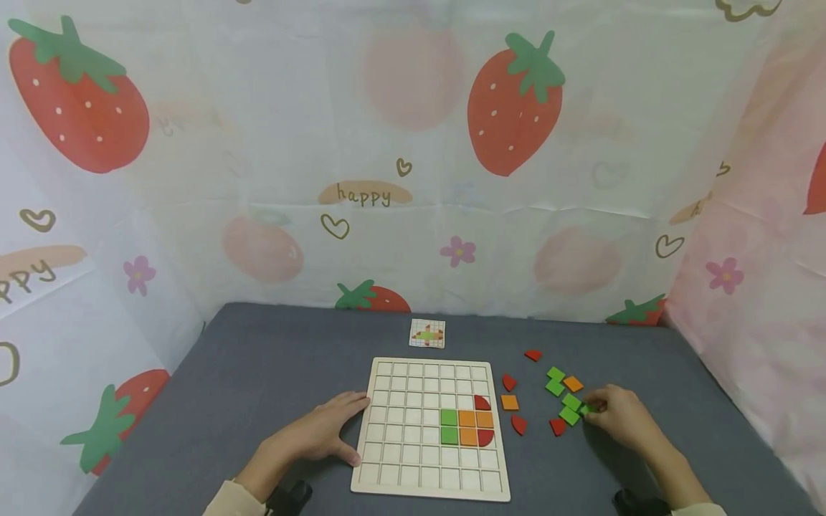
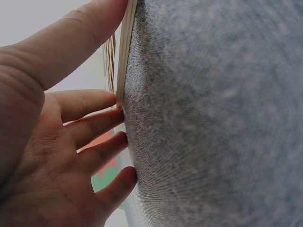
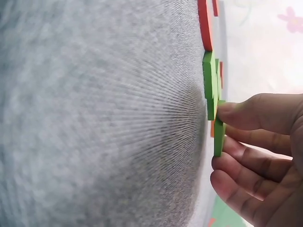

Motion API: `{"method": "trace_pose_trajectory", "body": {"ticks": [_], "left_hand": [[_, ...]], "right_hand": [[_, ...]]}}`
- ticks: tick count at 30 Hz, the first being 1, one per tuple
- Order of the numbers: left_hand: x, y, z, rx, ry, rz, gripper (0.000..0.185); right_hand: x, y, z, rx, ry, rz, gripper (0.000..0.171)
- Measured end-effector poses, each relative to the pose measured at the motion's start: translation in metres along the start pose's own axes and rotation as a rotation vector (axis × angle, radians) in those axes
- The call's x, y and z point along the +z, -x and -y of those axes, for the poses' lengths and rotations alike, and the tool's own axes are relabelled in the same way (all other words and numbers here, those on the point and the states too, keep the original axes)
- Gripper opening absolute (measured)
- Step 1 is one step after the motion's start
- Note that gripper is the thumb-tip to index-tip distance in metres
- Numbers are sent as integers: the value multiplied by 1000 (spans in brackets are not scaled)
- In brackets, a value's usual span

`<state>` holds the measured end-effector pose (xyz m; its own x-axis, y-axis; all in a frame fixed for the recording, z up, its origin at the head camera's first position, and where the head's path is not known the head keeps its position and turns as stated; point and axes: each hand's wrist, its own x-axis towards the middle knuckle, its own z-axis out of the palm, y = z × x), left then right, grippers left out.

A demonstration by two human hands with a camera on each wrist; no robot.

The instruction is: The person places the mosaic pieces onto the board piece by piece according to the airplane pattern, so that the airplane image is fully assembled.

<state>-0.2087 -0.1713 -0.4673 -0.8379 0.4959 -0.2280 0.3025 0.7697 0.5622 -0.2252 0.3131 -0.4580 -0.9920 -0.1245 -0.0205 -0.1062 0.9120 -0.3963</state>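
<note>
While the right hand (image 1: 622,416) pinches a green tile (image 3: 219,137) between thumb and fingers, that tile sits at the right end of the loose pieces, right of centre in the lower half of the head view; whether it has fully left the counter (image 1: 290,362) I cannot tell. Just beside it, to its left, lie more green squares (image 1: 571,408), with an orange square (image 1: 573,384) above them and a red piece (image 1: 558,427) with a curved edge below. Further left, the gridded board (image 1: 406,454) fills the lower middle of the frame, and a block of green, orange and red pieces (image 1: 467,436) occupies cells towards its right side. At the board's left edge, the left hand (image 1: 323,426) has its fingers extended, thumb and fingertips touching the rim, seemingly to steady it. Above the board lies a small card (image 1: 427,334) with a coloured pattern on a grid; a strawberry-print curtain (image 1: 277,129) fills the upper frame. I judge the step in hand to be picking up one tile; the next move would call for carrying it leftward, turning it square to the grid and lowering it flat into a free cell, without knocking the neighbouring pieces.
</note>
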Motion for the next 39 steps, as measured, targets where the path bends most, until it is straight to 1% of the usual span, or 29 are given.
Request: {"method": "trace_pose_trajectory", "body": {"ticks": [9,19,26,30,34,39], "left_hand": [[0,0,0,-1,3,1,94],[1,0,2,13,-12,-4,94],[1,0,2,12,-7,1,94],[1,0,3,14,-4,5,94],[1,0,2,9,2,9,95],[0,-1,1,7,17,7,96]], "right_hand": [[1,1,7,-7,-11,-10,25],[4,1,23,-81,-22,-101,25],[3,2,38,-114,-48,-100,27],[3,1,46,-159,-63,-122,26],[4,-1,54,-177,-73,-112,26],[9,-6,66,-175,-88,-66,28]]}}
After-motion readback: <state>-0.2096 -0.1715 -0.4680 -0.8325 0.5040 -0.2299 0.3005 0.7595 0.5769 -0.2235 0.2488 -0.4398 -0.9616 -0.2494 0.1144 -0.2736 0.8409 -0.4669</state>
